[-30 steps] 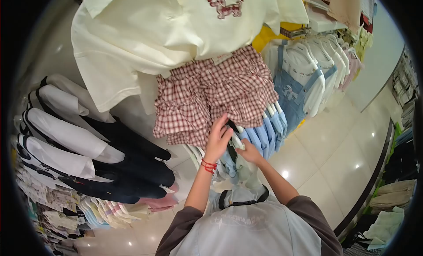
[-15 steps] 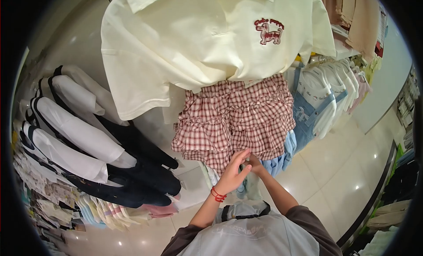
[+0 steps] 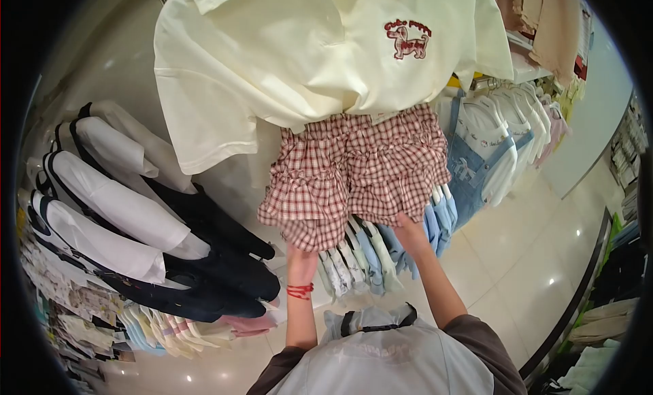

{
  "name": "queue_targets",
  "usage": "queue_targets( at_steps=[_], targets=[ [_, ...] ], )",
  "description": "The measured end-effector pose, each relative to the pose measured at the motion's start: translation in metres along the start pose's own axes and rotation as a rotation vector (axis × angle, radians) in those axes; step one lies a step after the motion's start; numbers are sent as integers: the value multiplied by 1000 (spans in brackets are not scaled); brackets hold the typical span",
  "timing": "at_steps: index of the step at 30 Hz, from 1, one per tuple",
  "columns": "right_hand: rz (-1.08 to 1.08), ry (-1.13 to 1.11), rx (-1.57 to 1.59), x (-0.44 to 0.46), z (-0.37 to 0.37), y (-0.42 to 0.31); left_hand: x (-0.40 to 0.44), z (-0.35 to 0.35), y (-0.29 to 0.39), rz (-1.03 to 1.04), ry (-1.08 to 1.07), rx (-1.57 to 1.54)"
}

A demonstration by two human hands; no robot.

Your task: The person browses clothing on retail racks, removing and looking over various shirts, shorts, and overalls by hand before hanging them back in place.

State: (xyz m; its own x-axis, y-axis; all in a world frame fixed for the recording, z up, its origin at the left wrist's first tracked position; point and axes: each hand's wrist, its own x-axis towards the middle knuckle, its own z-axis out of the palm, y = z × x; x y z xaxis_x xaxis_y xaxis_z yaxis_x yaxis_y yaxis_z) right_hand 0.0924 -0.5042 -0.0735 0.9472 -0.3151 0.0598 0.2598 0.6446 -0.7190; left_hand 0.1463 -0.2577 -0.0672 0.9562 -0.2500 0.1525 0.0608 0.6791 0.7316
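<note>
Red-and-white checked ruffled shorts (image 3: 360,167) hang under a cream collared shirt (image 3: 299,61) with a dog motif on its chest. My left hand (image 3: 300,262), with red bands at the wrist, is at the lower hem of the left leg; its fingers are hidden behind the cloth. At the hem of the right leg is my right hand (image 3: 411,232), touching the fabric, with its fingertips mostly hidden by it.
Below the shorts hangs a row of small light garments (image 3: 360,262). White-and-navy outfits (image 3: 122,204) hang at the left. Denim overalls with white tops (image 3: 483,150) hang at the right. Folded clothes (image 3: 605,320) lie at the far right.
My hands were close together below the shorts and have moved apart, one to each leg hem. The hanging row beneath shows between them. The shirt and shorts first shifted right and down in view.
</note>
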Motion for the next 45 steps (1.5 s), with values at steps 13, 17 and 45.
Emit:
queue_targets(
  at_steps=[13,17,45],
  targets=[
    [-190,194,162,-38,25,-105,4,42,100,54,-38,-136],
    [-230,80,185,-39,28,-117,18,45,102,-6,-198,-419],
    [-863,-177,-1101,-14,153,-97,-27,41,38,86,258,-26]
  ],
)
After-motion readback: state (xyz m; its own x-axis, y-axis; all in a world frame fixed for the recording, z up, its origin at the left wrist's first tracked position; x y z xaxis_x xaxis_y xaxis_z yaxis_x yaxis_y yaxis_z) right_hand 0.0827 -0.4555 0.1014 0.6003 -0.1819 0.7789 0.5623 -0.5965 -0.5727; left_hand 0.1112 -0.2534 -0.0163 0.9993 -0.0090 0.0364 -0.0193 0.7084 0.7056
